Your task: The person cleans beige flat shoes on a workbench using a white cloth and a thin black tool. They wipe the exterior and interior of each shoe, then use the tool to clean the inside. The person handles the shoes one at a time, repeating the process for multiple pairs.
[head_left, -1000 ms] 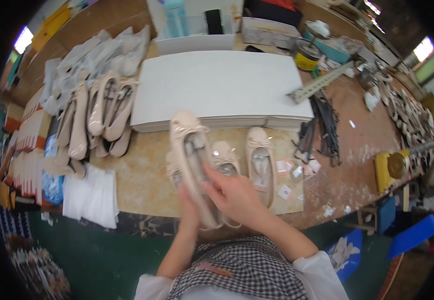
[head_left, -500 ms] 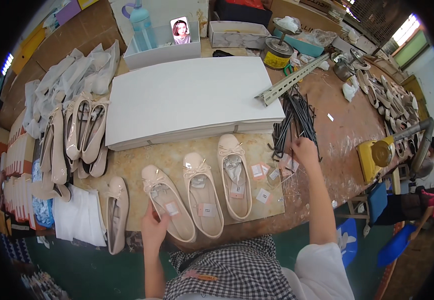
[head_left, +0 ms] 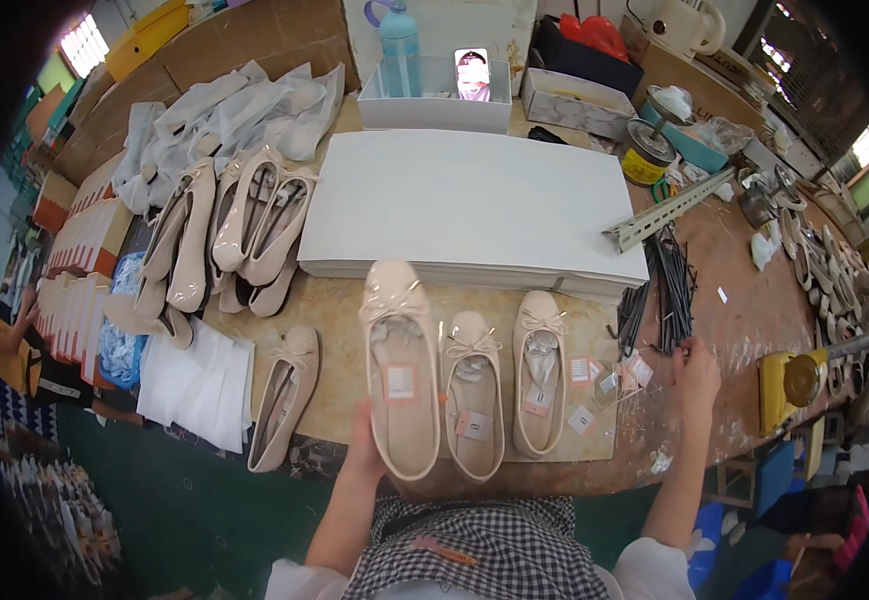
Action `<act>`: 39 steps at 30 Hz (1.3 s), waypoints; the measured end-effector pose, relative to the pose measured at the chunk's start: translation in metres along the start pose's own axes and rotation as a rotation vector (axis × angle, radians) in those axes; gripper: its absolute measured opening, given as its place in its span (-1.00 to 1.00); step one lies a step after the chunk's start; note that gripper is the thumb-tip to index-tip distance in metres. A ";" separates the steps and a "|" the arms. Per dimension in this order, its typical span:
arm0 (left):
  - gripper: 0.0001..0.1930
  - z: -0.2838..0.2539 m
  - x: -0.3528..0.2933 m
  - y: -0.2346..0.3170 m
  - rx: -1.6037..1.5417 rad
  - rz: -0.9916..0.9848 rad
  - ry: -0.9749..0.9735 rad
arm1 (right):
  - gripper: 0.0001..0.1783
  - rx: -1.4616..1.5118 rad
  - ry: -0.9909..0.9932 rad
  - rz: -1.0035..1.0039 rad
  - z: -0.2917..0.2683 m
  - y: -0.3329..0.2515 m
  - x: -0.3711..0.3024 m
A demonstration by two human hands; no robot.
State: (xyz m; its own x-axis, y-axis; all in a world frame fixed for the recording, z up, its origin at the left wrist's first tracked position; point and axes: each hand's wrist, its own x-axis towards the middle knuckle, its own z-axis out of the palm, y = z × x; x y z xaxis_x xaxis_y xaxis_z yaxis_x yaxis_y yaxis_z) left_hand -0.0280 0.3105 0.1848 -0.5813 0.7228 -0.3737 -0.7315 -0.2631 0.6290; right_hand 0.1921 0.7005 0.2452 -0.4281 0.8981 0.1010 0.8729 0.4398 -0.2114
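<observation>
A beige ballet flat (head_left: 402,365) with a bow and a tag on its insole is tilted up in my left hand (head_left: 363,445), which grips its side near the heel. Two similar flats, a middle one (head_left: 474,420) and a right one (head_left: 539,385), lie toes away beside it, with paper in the toes and tags inside. My right hand (head_left: 697,375) is at the near end of a pile of thin black sticks (head_left: 667,290), fingers pinched on a stick. Small tags (head_left: 581,418) lie between the flats and that hand. Another flat (head_left: 287,400) rests on its side at left.
Behind the flats is a thick stack of white sheets (head_left: 465,205), with a slotted metal bar (head_left: 670,212) across its right corner. More beige flats (head_left: 255,230) are heaped at left near white tissue (head_left: 195,380). A yellow metal device (head_left: 780,395) stands at right.
My left hand has lifted the left flat and brought it rightward, closer to the middle one. My right hand has drawn back toward the near end of the black sticks. The view has shifted left.
</observation>
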 end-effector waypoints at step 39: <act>-0.30 0.039 0.023 -0.011 0.334 0.485 0.104 | -0.62 0.730 -0.221 -0.706 0.004 -0.254 -0.144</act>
State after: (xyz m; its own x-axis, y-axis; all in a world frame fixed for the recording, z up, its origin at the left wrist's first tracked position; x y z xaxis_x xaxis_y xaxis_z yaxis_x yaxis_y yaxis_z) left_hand -0.0192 0.3550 0.1961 -0.8651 0.4995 -0.0451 -0.2327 -0.3201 0.9184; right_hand 0.0312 0.4593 0.2805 -0.8842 0.3843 0.2657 0.0844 0.6907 -0.7182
